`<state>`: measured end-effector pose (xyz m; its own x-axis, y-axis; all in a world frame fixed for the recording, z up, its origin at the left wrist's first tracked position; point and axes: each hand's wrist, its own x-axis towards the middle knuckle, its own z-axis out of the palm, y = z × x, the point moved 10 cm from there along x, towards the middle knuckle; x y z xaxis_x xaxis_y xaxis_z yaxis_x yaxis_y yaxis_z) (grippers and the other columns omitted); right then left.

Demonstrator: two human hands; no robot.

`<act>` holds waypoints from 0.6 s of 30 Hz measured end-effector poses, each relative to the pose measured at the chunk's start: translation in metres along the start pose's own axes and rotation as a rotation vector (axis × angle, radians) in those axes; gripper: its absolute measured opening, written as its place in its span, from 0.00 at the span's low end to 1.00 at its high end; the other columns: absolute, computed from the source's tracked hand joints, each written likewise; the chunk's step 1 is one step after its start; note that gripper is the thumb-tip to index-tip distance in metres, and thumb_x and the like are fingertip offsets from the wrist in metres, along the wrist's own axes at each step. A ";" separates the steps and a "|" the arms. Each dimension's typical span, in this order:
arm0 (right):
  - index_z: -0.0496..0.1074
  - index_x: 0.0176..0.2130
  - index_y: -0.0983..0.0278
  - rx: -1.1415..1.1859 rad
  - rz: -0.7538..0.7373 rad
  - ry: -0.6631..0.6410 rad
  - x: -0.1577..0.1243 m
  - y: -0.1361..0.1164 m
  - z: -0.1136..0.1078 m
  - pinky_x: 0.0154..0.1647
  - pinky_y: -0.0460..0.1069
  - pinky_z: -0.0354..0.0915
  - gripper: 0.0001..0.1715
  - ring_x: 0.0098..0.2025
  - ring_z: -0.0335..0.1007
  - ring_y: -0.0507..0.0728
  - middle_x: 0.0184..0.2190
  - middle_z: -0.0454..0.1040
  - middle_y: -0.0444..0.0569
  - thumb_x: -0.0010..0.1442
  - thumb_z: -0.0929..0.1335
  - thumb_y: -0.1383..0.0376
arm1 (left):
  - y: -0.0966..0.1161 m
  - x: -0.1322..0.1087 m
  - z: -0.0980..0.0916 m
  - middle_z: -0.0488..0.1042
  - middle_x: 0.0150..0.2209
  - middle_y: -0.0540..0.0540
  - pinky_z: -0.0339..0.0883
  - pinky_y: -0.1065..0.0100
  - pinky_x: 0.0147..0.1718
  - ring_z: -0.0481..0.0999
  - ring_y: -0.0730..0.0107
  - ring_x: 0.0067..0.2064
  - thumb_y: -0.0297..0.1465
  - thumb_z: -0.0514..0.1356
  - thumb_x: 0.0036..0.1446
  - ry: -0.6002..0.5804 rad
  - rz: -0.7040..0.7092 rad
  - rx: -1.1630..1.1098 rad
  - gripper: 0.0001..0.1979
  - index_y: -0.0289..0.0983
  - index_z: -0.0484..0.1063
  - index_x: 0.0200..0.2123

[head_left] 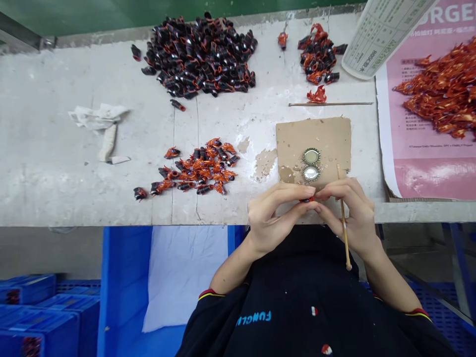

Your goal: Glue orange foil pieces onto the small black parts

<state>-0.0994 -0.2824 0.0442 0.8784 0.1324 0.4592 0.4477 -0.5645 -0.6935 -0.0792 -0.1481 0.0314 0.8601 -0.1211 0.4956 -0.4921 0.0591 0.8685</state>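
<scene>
At the table's front edge, my left hand (273,215) pinches a small orange-red and dark piece (308,200) between thumb and fingertips. My fingers cover most of it. Opposite, the thumb and fingertips of my right hand (355,215) are closed at the piece's other side. A thin wooden stick (345,243) is tucked in my right hand, its blunt end pointing down toward my shirt. Just beyond my fingertips lies a brown cardboard sheet (330,136). On it sit two bottle caps, a dull one (311,156) and a shinier one (311,173), both inner side up.
Black parts (201,59) form a big pile at the back. Joined orange-black pieces (203,171) lie left of my hands. A smaller mixed pile (318,54), a thin rod (334,104) and a white bottle (383,39) stand farther back. Orange parts (442,94) cover a pink sheet (427,173).
</scene>
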 end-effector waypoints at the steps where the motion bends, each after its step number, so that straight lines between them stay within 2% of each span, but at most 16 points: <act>1: 0.68 0.40 0.58 0.000 -0.003 0.004 0.000 -0.001 0.000 0.33 0.51 0.65 0.08 0.35 0.71 0.55 0.32 0.76 0.44 0.63 0.71 0.69 | 0.000 0.000 -0.001 0.82 0.41 0.49 0.83 0.70 0.42 0.84 0.69 0.41 0.23 0.70 0.54 0.010 0.009 -0.014 0.16 0.41 0.77 0.45; 8: 0.67 0.40 0.58 0.010 0.010 0.005 0.005 -0.006 0.003 0.34 0.53 0.69 0.06 0.36 0.74 0.56 0.33 0.77 0.46 0.64 0.70 0.67 | -0.007 0.003 -0.005 0.83 0.38 0.50 0.83 0.72 0.39 0.85 0.69 0.40 0.26 0.70 0.56 0.043 -0.061 -0.124 0.10 0.41 0.77 0.40; 11: 0.68 0.41 0.58 0.031 0.010 0.000 0.005 -0.007 0.004 0.37 0.53 0.70 0.06 0.38 0.74 0.57 0.34 0.78 0.46 0.64 0.69 0.67 | -0.012 0.004 -0.005 0.83 0.37 0.52 0.83 0.74 0.38 0.85 0.69 0.40 0.30 0.70 0.56 0.033 -0.112 -0.221 0.13 0.44 0.75 0.44; 14: 0.69 0.44 0.58 0.016 0.000 -0.020 0.006 -0.009 0.006 0.39 0.54 0.70 0.06 0.40 0.75 0.58 0.37 0.78 0.48 0.66 0.68 0.66 | -0.021 0.004 -0.002 0.84 0.36 0.52 0.84 0.67 0.43 0.85 0.65 0.41 0.36 0.70 0.56 -0.010 -0.195 -0.246 0.18 0.46 0.72 0.49; 18: 0.70 0.47 0.58 -0.014 -0.058 -0.041 0.007 -0.016 0.008 0.39 0.53 0.69 0.08 0.39 0.74 0.57 0.37 0.78 0.48 0.67 0.66 0.67 | -0.027 0.004 -0.001 0.83 0.33 0.51 0.81 0.56 0.52 0.82 0.57 0.51 0.42 0.69 0.54 -0.056 -0.258 -0.203 0.19 0.44 0.71 0.46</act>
<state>-0.0992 -0.2654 0.0541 0.8573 0.1985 0.4751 0.4960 -0.5659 -0.6586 -0.0627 -0.1488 0.0097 0.9413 -0.2116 0.2631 -0.2177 0.2153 0.9520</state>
